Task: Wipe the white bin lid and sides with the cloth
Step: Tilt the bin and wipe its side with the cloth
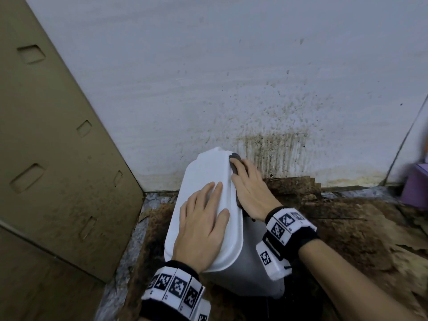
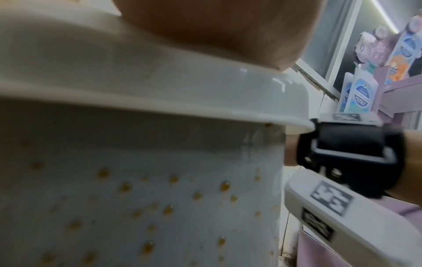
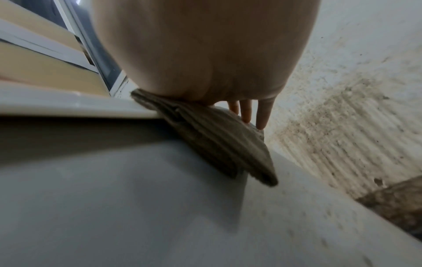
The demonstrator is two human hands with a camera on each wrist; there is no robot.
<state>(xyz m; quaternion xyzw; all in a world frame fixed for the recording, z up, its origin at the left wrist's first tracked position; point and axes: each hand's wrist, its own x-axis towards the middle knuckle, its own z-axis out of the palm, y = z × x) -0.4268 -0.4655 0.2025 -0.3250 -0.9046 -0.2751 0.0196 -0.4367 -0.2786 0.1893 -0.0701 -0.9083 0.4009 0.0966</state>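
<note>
A white bin stands on the floor by the wall, its lid (image 1: 203,181) closed. My left hand (image 1: 203,218) lies flat on the lid, fingers straight. My right hand (image 1: 249,188) presses a dark folded cloth (image 1: 235,163) against the bin's right side, just under the lid rim. In the right wrist view the cloth (image 3: 217,144) sits between my palm and the bin wall (image 3: 114,198), with straight fingers (image 3: 262,115) pointing toward the wall. The left wrist view shows the lid rim (image 2: 182,101) and the bin's front side (image 2: 137,198) dotted with yellow-brown droplets.
A stained grey wall (image 1: 254,89) rises right behind the bin. A tan cabinet panel (image 1: 46,158) leans at the left. Dirty brown flooring (image 1: 347,228) spreads to the right, and a purple box (image 1: 414,188) sits at the far right.
</note>
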